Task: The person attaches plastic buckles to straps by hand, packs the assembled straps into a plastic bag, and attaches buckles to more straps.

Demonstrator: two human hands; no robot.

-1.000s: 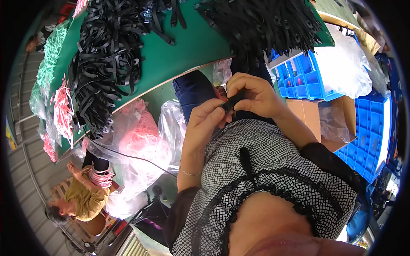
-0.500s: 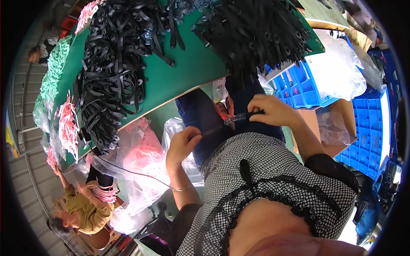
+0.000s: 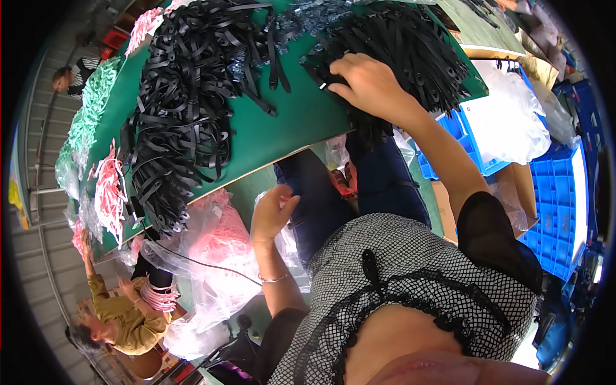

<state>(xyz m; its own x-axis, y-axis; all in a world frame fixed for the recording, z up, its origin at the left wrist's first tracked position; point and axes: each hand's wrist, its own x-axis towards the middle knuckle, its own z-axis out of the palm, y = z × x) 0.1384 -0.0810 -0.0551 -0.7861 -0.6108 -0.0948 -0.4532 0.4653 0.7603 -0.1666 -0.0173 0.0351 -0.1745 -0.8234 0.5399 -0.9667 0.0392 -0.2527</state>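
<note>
My right hand (image 3: 371,83) is over the right-hand pile of black straps (image 3: 407,48) on the green table. Its fingers and thumb are curled around a black strap, which blends into the dark straps beneath, so the grip is only partly visible. Near my lap, my left hand (image 3: 273,215) hovers in front of the table edge. Its thumb and fingers are apart, with nothing between them. A second, larger heap of black straps (image 3: 183,96) covers the table to the left. Small clear plastic buckles (image 3: 314,18) lie at the far side between the two piles.
The green table (image 3: 263,131) ends just beyond my knees. Below it, left, are plastic bags of pink straps (image 3: 221,240). Blue crates (image 3: 555,205) and a cardboard box (image 3: 516,183) stand right. A co-worker (image 3: 122,314) sits at left, near pink straps (image 3: 110,196).
My right hand has moved from above my lap up to the right-hand strap pile. The strap with a clear buckle has left my lap. My left hand stays near my lap, its fingers now spread.
</note>
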